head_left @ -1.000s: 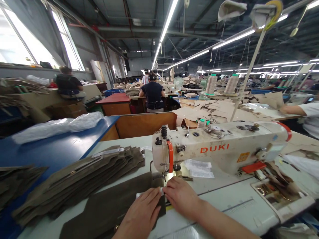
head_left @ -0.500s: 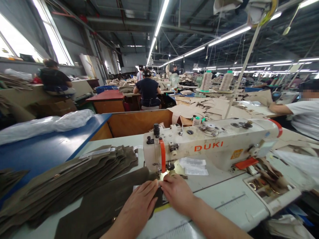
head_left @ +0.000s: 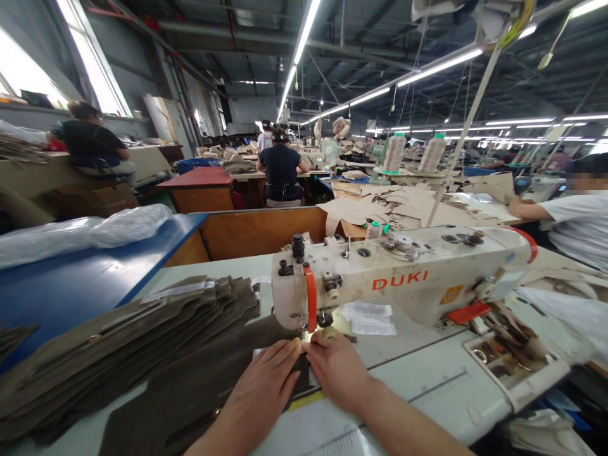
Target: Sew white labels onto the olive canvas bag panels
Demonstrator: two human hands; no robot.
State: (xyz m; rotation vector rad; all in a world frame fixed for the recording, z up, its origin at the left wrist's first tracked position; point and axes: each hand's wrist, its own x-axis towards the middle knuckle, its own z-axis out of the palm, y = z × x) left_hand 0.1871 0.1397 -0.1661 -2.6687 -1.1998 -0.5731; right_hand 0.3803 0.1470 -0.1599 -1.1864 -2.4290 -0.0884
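Observation:
My left hand (head_left: 266, 379) lies with fingers stretched flat on a dark olive fabric piece (head_left: 175, 392), its fingertips close to the needle area of the sewing machine (head_left: 351, 272). The thumb stands a little apart. My right hand (head_left: 339, 370) has its fingers bent and pressed together at the fabric's right edge, just below the presser foot. What exactly lies between those fingertips is mostly hidden. A small bit of white (head_left: 257, 353) shows beside the left fingers. Left of the machine is a stack of olive fabric pieces (head_left: 128, 342).
White printed labels (head_left: 373, 318) lie on the machine bed. An open tray (head_left: 510, 367) with metal rings is set at the right. Thread cones (head_left: 394, 154) stand behind the machine. A blue table (head_left: 109, 259) adjoins on the left. A person in white (head_left: 579, 221) sits at right.
The fabric's far edge has shifted slightly right, toward the needle. Both hands stay almost in place beside the presser foot. The view has turned a little.

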